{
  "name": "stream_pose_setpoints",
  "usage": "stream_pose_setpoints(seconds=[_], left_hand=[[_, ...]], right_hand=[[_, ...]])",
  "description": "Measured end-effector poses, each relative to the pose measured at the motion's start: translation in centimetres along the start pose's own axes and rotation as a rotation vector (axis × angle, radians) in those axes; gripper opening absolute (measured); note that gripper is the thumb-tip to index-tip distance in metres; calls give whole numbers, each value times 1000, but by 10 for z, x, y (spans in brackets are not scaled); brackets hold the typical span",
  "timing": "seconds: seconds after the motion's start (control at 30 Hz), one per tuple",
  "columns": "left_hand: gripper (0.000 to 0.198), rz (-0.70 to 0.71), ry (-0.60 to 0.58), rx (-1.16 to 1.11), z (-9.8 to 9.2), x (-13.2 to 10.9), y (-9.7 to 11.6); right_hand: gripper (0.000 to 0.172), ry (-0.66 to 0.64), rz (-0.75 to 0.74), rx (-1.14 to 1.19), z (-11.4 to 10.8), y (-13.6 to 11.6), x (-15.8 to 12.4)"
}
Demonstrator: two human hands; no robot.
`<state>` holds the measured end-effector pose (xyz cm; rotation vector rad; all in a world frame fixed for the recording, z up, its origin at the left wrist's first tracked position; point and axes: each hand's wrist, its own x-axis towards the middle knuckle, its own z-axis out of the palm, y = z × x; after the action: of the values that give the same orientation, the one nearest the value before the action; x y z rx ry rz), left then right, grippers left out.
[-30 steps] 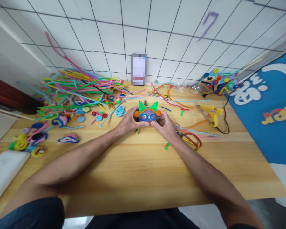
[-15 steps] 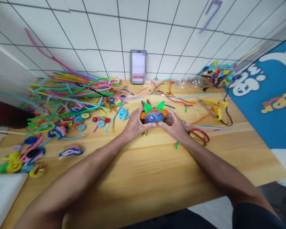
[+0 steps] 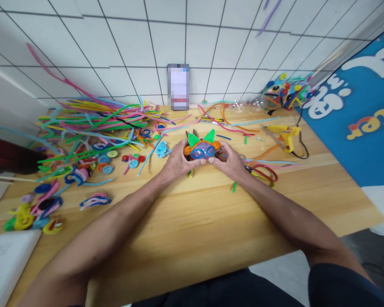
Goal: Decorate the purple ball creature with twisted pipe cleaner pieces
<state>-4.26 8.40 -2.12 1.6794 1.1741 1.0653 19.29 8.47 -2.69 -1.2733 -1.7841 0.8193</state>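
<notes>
Between my two hands is a small craft figure (image 3: 204, 150), a clear ball with green pointed ears, orange rounds at its sides and blue rings like goggles on the front. My left hand (image 3: 178, 161) grips its left side, thumb along the lower front. From the other side my right hand (image 3: 228, 161) closes on it, the thumb tips nearly meeting underneath. The fingers behind the figure are partly hidden. Red-handled scissors (image 3: 265, 172) lie beside my right wrist, and a coiled light-blue pipe cleaner (image 3: 162, 149) is left of my left hand.
A pile of pipe cleaners (image 3: 99, 115) covers the back left, with coiled shapes (image 3: 46, 204) in front. A phone (image 3: 178, 87) leans on the tiled wall. At right lies a yellow glue gun (image 3: 284, 135) with a black cord; a decorated clear container (image 3: 284, 94) stands behind.
The whole view has shifted slightly, so everything appears a little further left and higher. Both hands keep their hold on the craft figure, with no clear change in grip.
</notes>
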Motion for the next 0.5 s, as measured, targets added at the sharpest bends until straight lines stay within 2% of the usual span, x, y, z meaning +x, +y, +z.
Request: stream_pose_setpoints(seconds=[0.2, 0.33, 0.5], left_hand=[[54, -21, -11, -165, -7, 6, 9], [49, -57, 12, -109, -13, 8, 12], [49, -51, 114, -49, -15, 1, 11]], right_hand=[[55, -33, -27, 73, -1, -3, 3], [55, -5, -56, 95, -1, 0, 6], [54, 18, -75, 105, 2, 7, 9]])
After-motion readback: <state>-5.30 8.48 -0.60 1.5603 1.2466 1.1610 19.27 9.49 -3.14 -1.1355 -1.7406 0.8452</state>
